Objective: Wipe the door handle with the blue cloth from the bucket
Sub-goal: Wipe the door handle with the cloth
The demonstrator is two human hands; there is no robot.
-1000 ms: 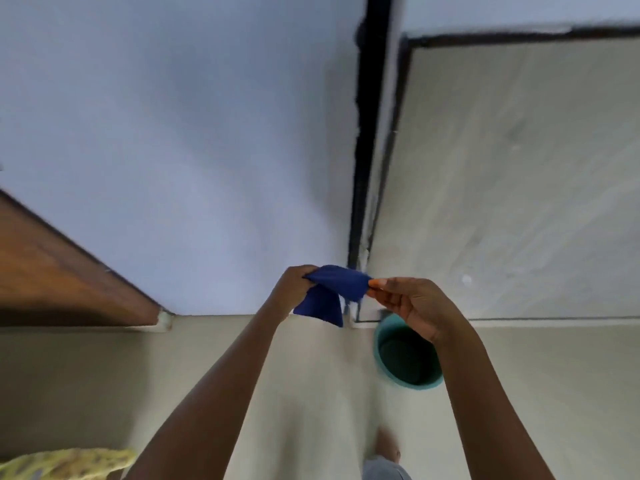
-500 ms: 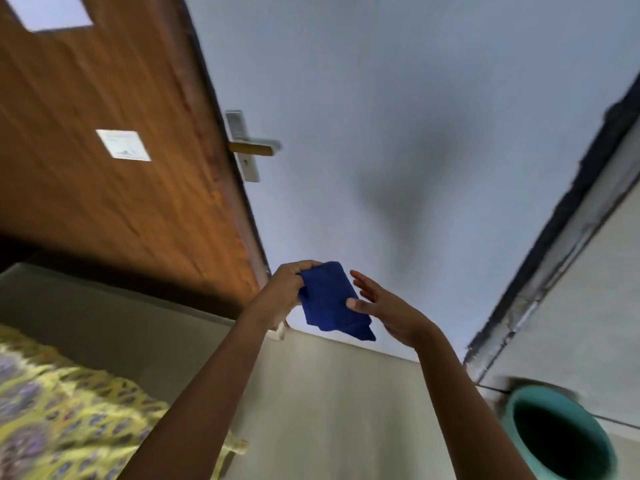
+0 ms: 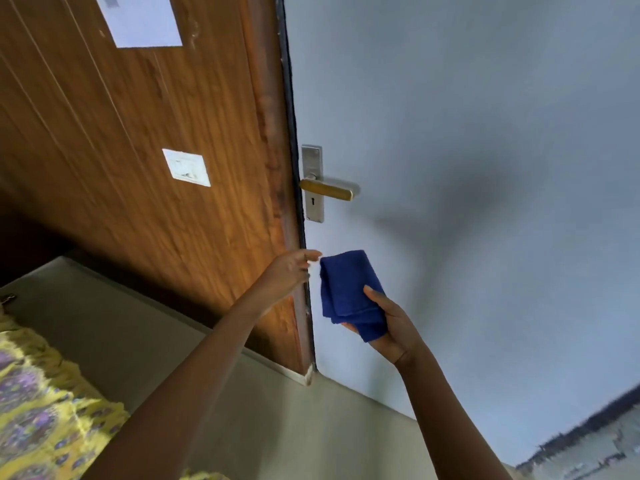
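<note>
A brass lever door handle (image 3: 327, 189) on a silver backplate (image 3: 312, 183) sticks out from the pale blue-grey door (image 3: 450, 168), near its left edge. Below it, my right hand (image 3: 388, 327) grips a folded dark blue cloth (image 3: 349, 292) from underneath, thumb on top. The cloth hangs well below the handle and does not touch it. My left hand (image 3: 289, 271) is open, fingers spread, just left of the cloth at the door's edge, holding nothing. The bucket is out of view.
A wooden panel wall (image 3: 138, 168) with a white switch plate (image 3: 187, 167) and a paper sheet (image 3: 138, 19) fills the left. Beige floor (image 3: 242, 410) lies below. Yellow patterned fabric (image 3: 41, 410) sits at the bottom left. A dark-framed wall (image 3: 588, 441) shows at the bottom right.
The view has swung left and up from the bucket to the door handle. My left hand let go of the cloth; my right hand now holds it alone, closer to the handle.
</note>
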